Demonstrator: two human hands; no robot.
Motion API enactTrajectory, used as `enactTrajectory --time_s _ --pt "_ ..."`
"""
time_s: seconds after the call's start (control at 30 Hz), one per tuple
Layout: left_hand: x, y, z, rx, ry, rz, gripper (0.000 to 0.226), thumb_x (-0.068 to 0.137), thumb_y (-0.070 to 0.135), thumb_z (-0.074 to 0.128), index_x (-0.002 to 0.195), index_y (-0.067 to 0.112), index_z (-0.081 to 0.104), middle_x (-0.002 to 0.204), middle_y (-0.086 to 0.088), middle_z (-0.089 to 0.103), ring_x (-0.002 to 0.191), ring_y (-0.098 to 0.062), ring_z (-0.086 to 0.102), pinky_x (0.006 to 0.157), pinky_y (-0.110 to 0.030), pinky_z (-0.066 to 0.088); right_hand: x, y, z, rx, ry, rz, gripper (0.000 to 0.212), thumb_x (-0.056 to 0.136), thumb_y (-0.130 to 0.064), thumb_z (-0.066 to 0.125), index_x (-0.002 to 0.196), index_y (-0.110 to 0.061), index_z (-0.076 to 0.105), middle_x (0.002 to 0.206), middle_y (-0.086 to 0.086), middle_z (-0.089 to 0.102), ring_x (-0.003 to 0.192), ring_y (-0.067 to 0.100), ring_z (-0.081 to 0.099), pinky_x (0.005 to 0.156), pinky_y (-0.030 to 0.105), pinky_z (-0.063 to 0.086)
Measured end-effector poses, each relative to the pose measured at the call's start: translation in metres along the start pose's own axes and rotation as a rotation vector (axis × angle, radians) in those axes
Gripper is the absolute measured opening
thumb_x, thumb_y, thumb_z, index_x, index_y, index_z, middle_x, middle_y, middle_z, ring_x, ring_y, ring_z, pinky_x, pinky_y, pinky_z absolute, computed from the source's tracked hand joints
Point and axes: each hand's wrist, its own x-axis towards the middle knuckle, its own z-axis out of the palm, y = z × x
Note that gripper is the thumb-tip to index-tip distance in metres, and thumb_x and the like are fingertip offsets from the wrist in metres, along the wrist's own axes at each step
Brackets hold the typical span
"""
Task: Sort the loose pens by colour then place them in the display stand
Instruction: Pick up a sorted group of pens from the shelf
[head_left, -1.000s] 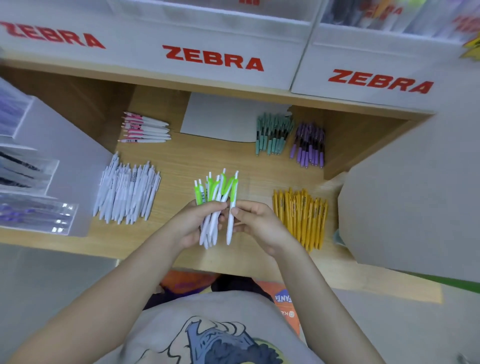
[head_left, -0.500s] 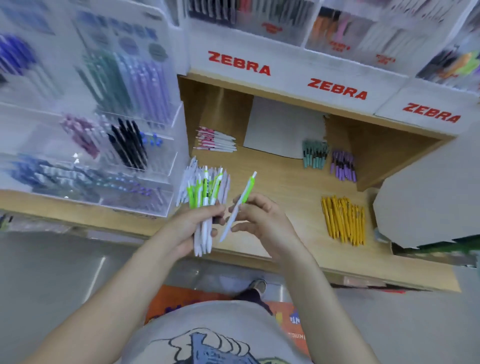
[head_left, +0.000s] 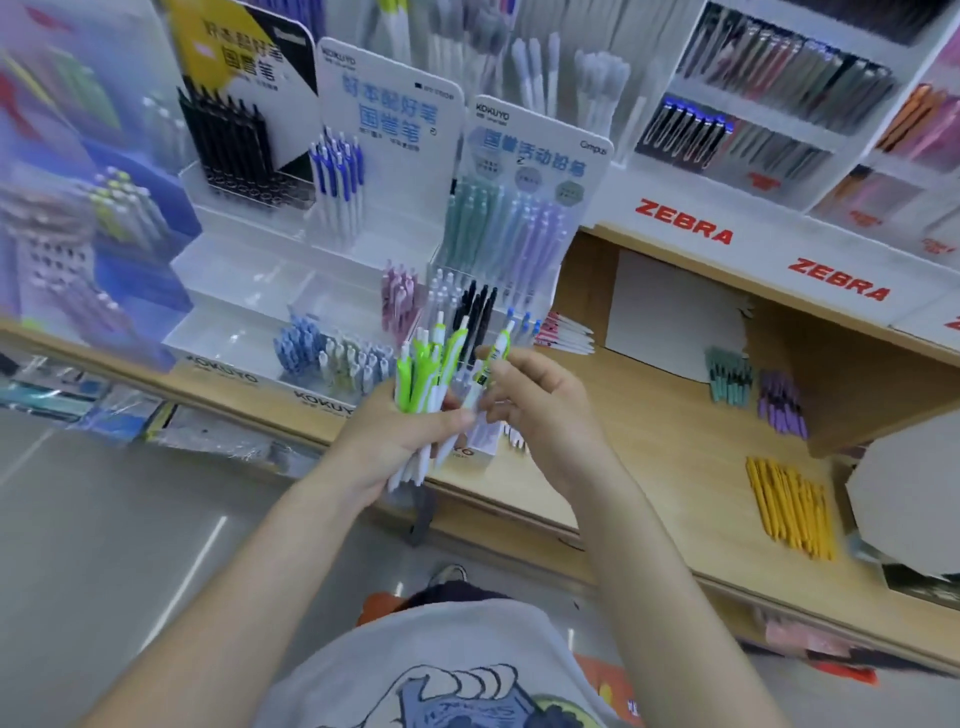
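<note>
Head view: the left hand (head_left: 400, 441) is clenched round a bundle of green pens (head_left: 423, 384), their clip ends up and tips down, long axis near upright and leaning a little to the right. The right hand (head_left: 540, 400) pinches one green pen (head_left: 493, 364) between thumb and fingers, drawn just apart from the bundle, its long axis tilted the same way, clip end up and away from the body. The stand (head_left: 249, 291) lies ahead and to the left of both hands, its clear tiers rising away; some slots behind the hands hold pink, black and pale blue pens, and two clear trays nearer the left look free. The single pen already points up toward those slots, so the right hand looks nearer to the placing, reaching forward and left past the bundle. Which slot is meant for green I cannot tell. On the table (head_left: 649, 441) to the right, teal, purple and yellow pens lie in separate piles, well apart from both hands
</note>
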Motion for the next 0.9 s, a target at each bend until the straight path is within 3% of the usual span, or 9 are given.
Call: enactTrajectory --time_s 0.17,0.23,0.3,0.43,0.53,0.63,0.7,0.8,0.9 --pt "0.029 0.017 -0.027 -0.053 0.006 0.029 0.024 0.065 0.018 0.089 0.080 0.014 0.071 0.072 -0.005 0.073 0.072 -0.025 0.069 0.063 -0.031 0.056 0.050 -0.013 0.022 -0.039 0.021 -0.097 0.012 0.094 -0.011 0.062 0.099 -0.008 0.073 0.073 -0.001 0.066 0.063 0.014 0.063 0.064 0.024 0.051" --pt "0.044 0.027 -0.038 -0.085 0.053 -0.007 0.009 0.081 0.010 0.076 0.082 0.009 0.067 0.059 -0.002 0.068 0.056 -0.019 0.065 0.048 -0.022 0.050 0.076 -0.018 0.026 -0.011 0.045 -0.121 0.014 0.093 -0.014 0.064 0.102 -0.007 0.073 0.074 0.002 0.066 0.066 0.017 0.063 0.068 0.028 0.052" --pt "0.061 0.037 -0.050 -0.094 0.085 -0.024 0.012 0.091 0.000 0.063 0.081 0.006 0.064 0.053 -0.001 0.064 0.043 -0.013 0.060 0.041 -0.019 0.046 0.105 -0.026 0.026 0.030 0.097 -0.161 0.015 0.093 -0.014 0.065 0.103 -0.010 0.074 0.075 0.003 0.068 0.066 0.017 0.063 0.071 0.032 0.056" --pt "0.103 0.054 -0.080 -0.050 0.134 -0.009 0.009 0.092 0.000 0.062 0.087 0.005 0.068 0.059 -0.006 0.058 0.048 -0.018 0.052 0.044 -0.022 0.047 0.157 -0.037 0.028 0.017 0.167 -0.248 0.015 0.093 -0.010 0.065 0.103 -0.015 0.074 0.075 0.003 0.071 0.071 0.020 0.064 0.079 0.037 0.057" --pt "0.130 0.066 -0.092 -0.041 0.128 0.032 0.008 0.088 0.006 0.070 0.095 0.006 0.067 0.058 -0.006 0.052 0.046 -0.015 0.048 0.044 -0.024 0.045 0.186 -0.039 0.034 -0.014 0.190 -0.278 0.018 0.092 -0.005 0.066 0.104 -0.015 0.074 0.074 -0.003 0.072 0.070 0.016 0.066 0.076 0.034 0.058" --pt "0.149 0.071 -0.105 0.003 0.141 0.056 0.016 0.075 0.024 0.076 0.080 0.011 0.066 0.058 -0.009 0.054 0.046 -0.019 0.049 0.046 -0.027 0.046 0.203 -0.039 0.046 0.006 0.220 -0.319 0.019 0.087 0.000 0.070 0.102 -0.012 0.072 0.074 -0.002 0.072 0.067 0.019 0.068 0.070 0.031 0.058" --pt "0.160 0.073 -0.112 0.000 0.150 0.044 0.017 0.080 0.019 0.077 0.075 0.010 0.064 0.059 -0.009 0.058 0.047 -0.020 0.050 0.046 -0.027 0.046 0.212 -0.038 0.055 0.010 0.241 -0.346 0.019 0.085 0.002 0.071 0.100 -0.009 0.071 0.076 0.001 0.072 0.068 0.019 0.068 0.068 0.027 0.057" --pt "0.176 0.079 -0.121 -0.044 0.104 0.042 0.005 0.089 0.008 0.068 0.086 0.005 0.064 0.065 -0.008 0.063 0.050 -0.022 0.054 0.048 -0.027 0.048 0.223 -0.036 0.071 -0.042 0.246 -0.401 0.022 0.087 0.000 0.069 0.095 -0.021 0.072 0.079 -0.003 0.073 0.074 0.016 0.070 0.071 0.024 0.056" --pt "0.193 0.090 -0.135 -0.091 0.049 0.045 0.019 0.080 0.009 0.077 0.096 0.007 0.067 0.067 -0.009 0.065 0.052 -0.021 0.057 0.050 -0.029 0.051 0.235 -0.036 0.088 -0.147 0.309 -0.471 0.026 0.090 -0.008 0.067 0.097 -0.033 0.069 0.087 -0.006 0.073 0.080 0.015 0.071 0.078 0.030 0.057"
